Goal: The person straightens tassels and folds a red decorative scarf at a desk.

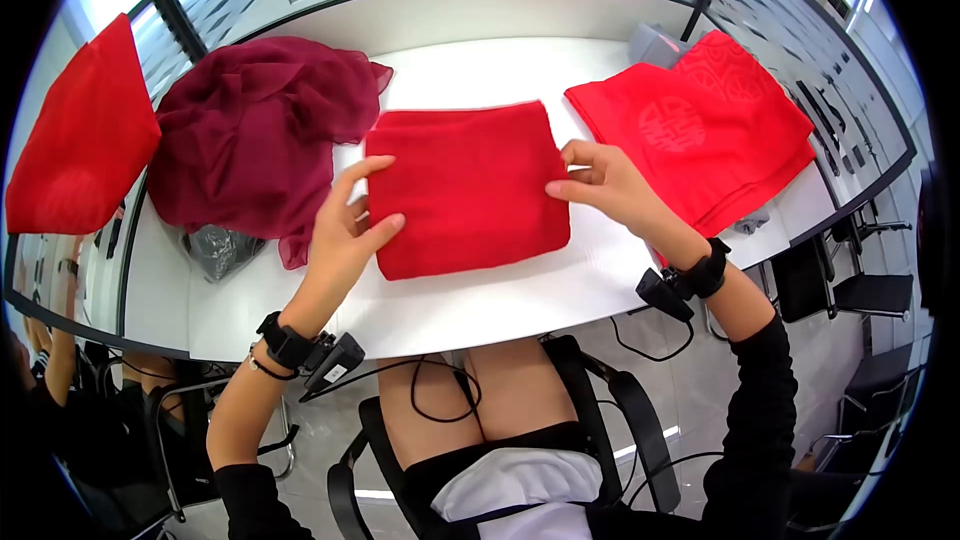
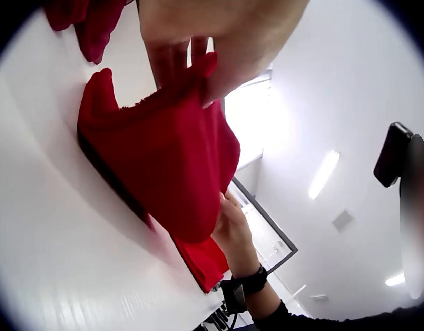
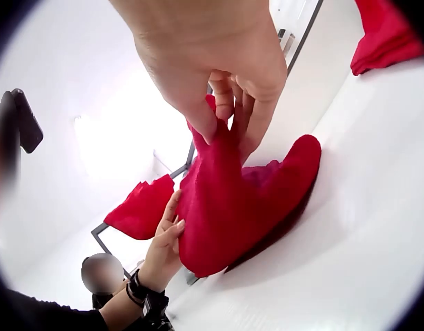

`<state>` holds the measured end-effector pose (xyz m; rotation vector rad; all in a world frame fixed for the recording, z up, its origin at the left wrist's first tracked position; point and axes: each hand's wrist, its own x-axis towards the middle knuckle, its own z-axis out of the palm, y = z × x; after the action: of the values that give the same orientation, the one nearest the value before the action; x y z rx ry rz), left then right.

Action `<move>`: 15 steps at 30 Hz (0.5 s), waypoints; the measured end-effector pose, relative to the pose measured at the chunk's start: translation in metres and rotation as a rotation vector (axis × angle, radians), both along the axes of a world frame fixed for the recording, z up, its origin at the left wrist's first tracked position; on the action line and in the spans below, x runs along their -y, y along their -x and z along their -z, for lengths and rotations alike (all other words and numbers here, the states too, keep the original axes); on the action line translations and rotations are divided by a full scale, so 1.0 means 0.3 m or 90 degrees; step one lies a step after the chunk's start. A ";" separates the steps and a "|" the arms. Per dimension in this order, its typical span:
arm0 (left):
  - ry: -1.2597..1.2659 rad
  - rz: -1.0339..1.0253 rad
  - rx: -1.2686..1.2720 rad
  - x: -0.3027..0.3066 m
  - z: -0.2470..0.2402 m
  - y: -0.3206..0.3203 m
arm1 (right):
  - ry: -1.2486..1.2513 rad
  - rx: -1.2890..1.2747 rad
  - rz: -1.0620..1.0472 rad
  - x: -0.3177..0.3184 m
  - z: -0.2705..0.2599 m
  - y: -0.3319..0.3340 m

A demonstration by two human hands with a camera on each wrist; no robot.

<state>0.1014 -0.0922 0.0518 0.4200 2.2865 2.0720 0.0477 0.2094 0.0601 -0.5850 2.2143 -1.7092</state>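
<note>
A folded bright red cloth (image 1: pixel 465 185) lies in the middle of the white table (image 1: pixel 480 295). My left hand (image 1: pixel 375 202) holds its left edge, thumb on top and fingers along the side. My right hand (image 1: pixel 563 170) pinches the right edge near the far corner. In the left wrist view the left hand (image 2: pixel 198 65) grips the cloth (image 2: pixel 163 158), raised off the table, with the right hand (image 2: pixel 234 231) at its far end. In the right wrist view the right hand (image 3: pixel 229 127) pinches the lifted cloth (image 3: pixel 232 200), and the left hand (image 3: pixel 163 241) holds the other side.
A crumpled dark maroon scarf (image 1: pixel 250 130) lies at the back left, a grey bag (image 1: pixel 220 250) beside it. A red patterned cloth (image 1: pixel 700 125) is spread at the right. Another red cloth (image 1: pixel 80 140) hangs at far left. Glass partitions ring the table; office chairs stand at right.
</note>
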 end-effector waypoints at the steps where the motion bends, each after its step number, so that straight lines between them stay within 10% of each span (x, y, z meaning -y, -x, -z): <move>1: -0.017 -0.019 -0.027 0.003 -0.004 0.002 | 0.026 -0.012 0.018 0.006 -0.017 0.000; 15: 0.169 -0.130 0.144 0.033 0.080 0.157 | -0.247 -0.170 0.104 0.021 0.104 0.164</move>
<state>0.0543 -0.1022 0.0278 -0.0575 2.5005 1.7434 -0.0016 0.2031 0.0290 -0.5729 2.7567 -1.2697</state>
